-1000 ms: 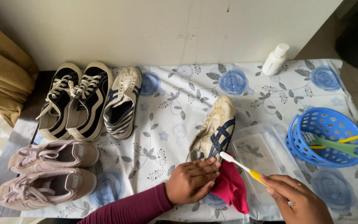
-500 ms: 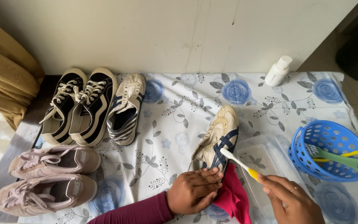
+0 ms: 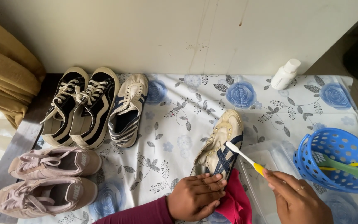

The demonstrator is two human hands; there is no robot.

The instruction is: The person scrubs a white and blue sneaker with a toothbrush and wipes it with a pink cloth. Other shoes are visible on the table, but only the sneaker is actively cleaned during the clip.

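Four shoes (image 3: 83, 137) are set left on the cloth (image 3: 179, 124), a basket (image 3: 336, 159) right, a bottle (image 3: 285, 74) far right
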